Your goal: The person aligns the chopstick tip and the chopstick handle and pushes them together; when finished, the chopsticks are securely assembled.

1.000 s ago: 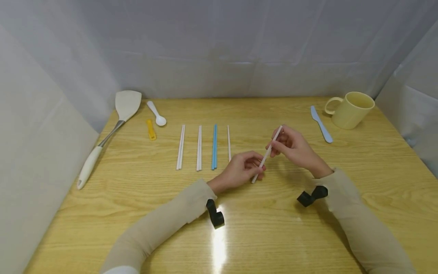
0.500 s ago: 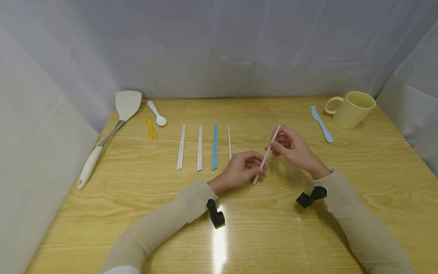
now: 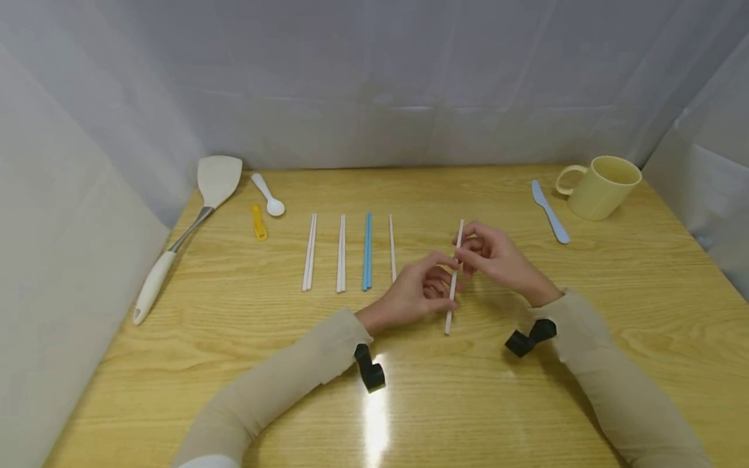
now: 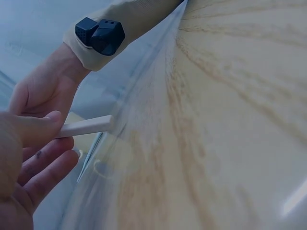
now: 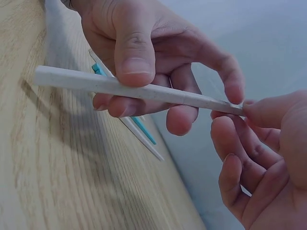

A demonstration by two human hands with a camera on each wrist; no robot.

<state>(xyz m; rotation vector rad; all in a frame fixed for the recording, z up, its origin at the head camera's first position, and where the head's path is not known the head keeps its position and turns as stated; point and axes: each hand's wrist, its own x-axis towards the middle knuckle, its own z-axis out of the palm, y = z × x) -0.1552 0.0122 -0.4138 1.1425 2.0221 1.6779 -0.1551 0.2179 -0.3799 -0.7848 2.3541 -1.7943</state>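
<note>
A white chopstick (image 3: 449, 317) is held above the table between both hands. My left hand (image 3: 409, 292) pinches it along its thicker half, thumb on the near side and fingers behind, as the right wrist view shows. Toward the thin far end, my right hand (image 3: 497, 263) pinches it between thumb and fingertips. In the left wrist view the chopstick's blunt end (image 4: 96, 125) sticks out past the left thumb. A single pale chopstick (image 3: 392, 240) lies just beyond the left hand, its near end hidden by that hand.
Left of the single chopstick lie a blue pair of chopsticks (image 3: 367, 250) and two white pairs (image 3: 341, 253). Farther left are a white spoon (image 3: 274, 206), a small yellow piece (image 3: 259, 222) and a spatula (image 3: 155, 286). A blue knife (image 3: 550, 211) and yellow mug (image 3: 599, 192) stand right.
The chopstick has swung from a slant to nearly upright in the head view, its near end shifting right and closer. My right hand has moved slightly left, nearer my left hand.
</note>
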